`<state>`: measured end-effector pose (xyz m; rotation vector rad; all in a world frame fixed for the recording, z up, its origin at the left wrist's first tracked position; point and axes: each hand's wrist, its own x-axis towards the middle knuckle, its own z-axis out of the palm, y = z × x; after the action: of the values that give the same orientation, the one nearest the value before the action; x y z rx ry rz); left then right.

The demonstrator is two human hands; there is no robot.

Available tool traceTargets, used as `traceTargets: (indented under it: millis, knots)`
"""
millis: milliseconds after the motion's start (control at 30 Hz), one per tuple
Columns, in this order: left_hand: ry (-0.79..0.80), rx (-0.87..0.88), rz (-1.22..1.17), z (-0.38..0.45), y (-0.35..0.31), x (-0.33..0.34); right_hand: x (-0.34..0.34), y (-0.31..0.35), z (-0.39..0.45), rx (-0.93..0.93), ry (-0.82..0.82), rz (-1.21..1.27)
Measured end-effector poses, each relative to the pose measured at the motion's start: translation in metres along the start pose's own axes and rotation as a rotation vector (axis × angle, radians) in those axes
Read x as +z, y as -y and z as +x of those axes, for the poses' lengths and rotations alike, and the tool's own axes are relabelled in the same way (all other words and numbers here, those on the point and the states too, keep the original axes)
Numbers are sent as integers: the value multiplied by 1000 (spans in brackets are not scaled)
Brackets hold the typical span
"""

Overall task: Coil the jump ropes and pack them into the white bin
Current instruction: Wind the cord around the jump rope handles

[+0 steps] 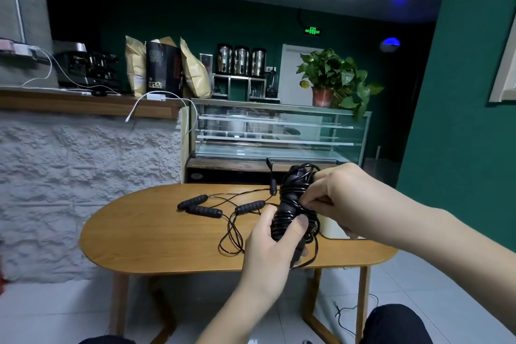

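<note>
Wrap's nearly closed: your left hand (272,243) grips the black coiled jump rope bundle (293,204) above the oval wooden table's (156,232) right end; right hand (332,193) pinches cord. Keep turns tight. White bin (332,227) probably behind.

The left hand (272,248) is curled in a grip from below; the right hand (339,198) is held above, fingertips pinched, forearms extended.
</note>
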<state>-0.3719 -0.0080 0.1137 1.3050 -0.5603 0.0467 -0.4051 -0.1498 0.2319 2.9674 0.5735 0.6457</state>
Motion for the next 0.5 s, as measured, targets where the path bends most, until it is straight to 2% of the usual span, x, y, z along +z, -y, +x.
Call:
traceTargets:
  millis: [167, 300, 500]
  knots:
    - [22, -93, -173, -1, 0, 3, 0, 6, -7, -76, -102, 98]
    - [-12, -55, -164, 1, 2, -1, 4, 8, -10, -92, -188, 149]
    - [-53, 22, -142, 1, 1, 1, 0, 13, -9, -87, -200, 97]
